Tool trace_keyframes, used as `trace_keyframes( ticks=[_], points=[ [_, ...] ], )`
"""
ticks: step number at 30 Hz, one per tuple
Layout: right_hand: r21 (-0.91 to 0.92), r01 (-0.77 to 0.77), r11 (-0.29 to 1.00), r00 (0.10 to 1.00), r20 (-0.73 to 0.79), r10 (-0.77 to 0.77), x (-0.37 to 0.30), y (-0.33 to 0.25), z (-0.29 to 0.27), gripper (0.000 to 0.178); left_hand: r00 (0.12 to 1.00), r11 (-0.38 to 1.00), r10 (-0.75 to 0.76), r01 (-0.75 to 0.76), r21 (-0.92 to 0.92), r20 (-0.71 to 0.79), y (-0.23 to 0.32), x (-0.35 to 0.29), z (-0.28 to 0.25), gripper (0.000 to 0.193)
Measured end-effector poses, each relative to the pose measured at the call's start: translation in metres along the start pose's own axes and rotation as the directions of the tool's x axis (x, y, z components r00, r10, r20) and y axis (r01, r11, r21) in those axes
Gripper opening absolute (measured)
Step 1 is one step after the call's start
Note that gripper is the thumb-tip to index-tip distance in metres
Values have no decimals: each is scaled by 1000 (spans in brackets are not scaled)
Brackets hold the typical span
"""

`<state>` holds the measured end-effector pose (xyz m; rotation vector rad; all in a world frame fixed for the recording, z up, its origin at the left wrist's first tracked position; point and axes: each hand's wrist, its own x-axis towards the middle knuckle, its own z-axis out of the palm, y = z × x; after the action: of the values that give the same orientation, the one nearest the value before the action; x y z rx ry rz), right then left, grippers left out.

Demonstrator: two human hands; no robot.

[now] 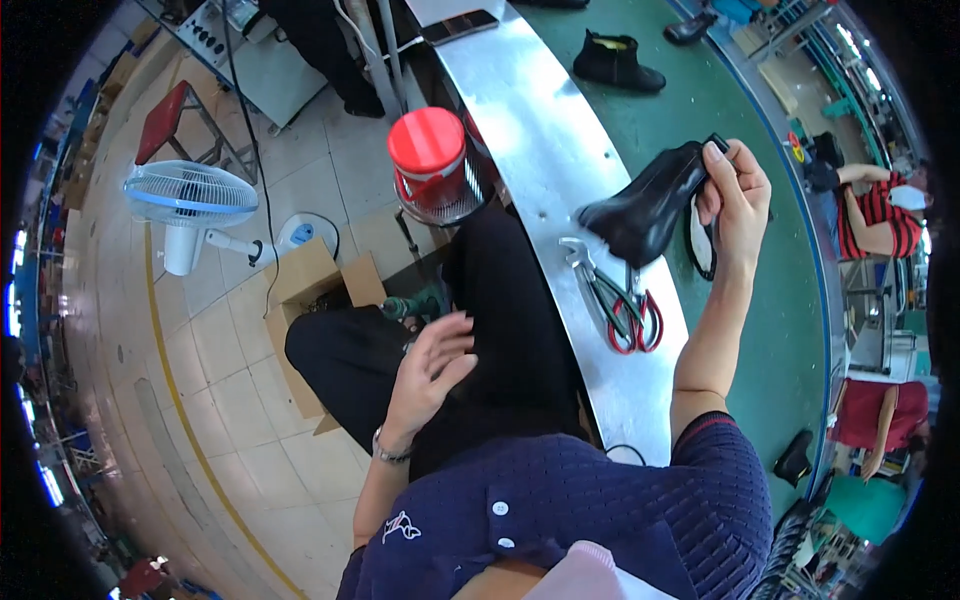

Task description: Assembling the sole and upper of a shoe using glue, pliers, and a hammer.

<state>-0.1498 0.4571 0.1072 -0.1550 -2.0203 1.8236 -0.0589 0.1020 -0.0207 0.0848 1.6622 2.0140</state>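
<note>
My right hand (736, 205) pinches a black leather ankle boot (645, 205) by its upper end, thumb on top. The boot hangs tilted above the metal bench (540, 130), toe toward the left. Below it lie pincers with green handles (606, 295) and red-handled scissors (648, 325). A black shoe part with a white inside (700, 240) shows partly behind my right hand. My left hand (430, 370) is over my lap, fingers stretched and holding nothing. Near it is a green tool like a power drill (412, 305), partly hidden by my leg.
Beyond the bench runs a green conveyor belt (790, 330) carrying black boots (618, 62). A phone (460, 26) lies on the bench's far end. At left are a red-lidded bucket (427, 145), a fan (190, 195), a cardboard box (305, 270) and a stool (165, 120). People work across the belt.
</note>
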Motion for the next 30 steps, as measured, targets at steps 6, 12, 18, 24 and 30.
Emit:
trace_keyframes(
  ticks=[6,12,18,24,30],
  points=[
    [135,-353,926,817,527,235,-61,-16,87,22,927,901,262,-335,277,267,24,28,26,107],
    [15,-434,901,688,650,321,-94,40,140,19,980,981,165,-175,88,113,-26,-7,-11,117],
    [-561,139,816,875,456,164,-97,91,113,37,978,983,186,-186,10,-93,-45,-42,-31,121],
    [-933,280,226,945,309,105,-132,162,25,52,922,988,-28,-33,-151,-386,-29,-81,-65,92],
    [-942,10,334,934,128,334,-123,158,21,44,888,917,-280,135,-374,-365,-23,-90,-93,44]
  ],
)
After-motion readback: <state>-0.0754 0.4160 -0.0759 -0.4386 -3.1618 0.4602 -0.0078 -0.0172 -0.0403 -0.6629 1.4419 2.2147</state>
